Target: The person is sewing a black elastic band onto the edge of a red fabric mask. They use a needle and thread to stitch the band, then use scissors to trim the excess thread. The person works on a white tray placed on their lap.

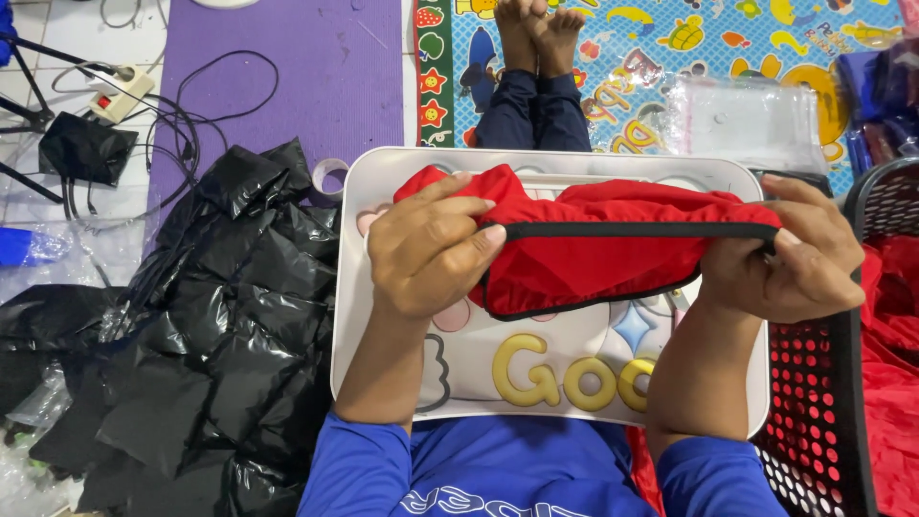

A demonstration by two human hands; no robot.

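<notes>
Far left of frame: heap of black plastic bags (225, 325) on the floor, cables and a white power strip (121, 93) at upper left, purple mat (306, 67) above the bags. Centre: white lap tray (383, 177) with cartoon shapes and yellow letters printed on it, lying across the person's lap. Left hand (426, 254) at centre-left, over the tray, closed on the left end of a red garment with black trim (593, 254), fingers curled over the top, thumb pressed at the black edge. Garment stretched flat between both hands, held just above the tray's upper half, black band running straight across to the right. Right hand (790, 258) at centre-right, clenched on the garment's right end, fingers wrapped round the band. Top centre: bare feet on a colourful play mat (670, 38), clear plastic bags (742, 120) beside. Right edge: black perforated basket (842, 383) holding red cloth (895, 316).
</notes>
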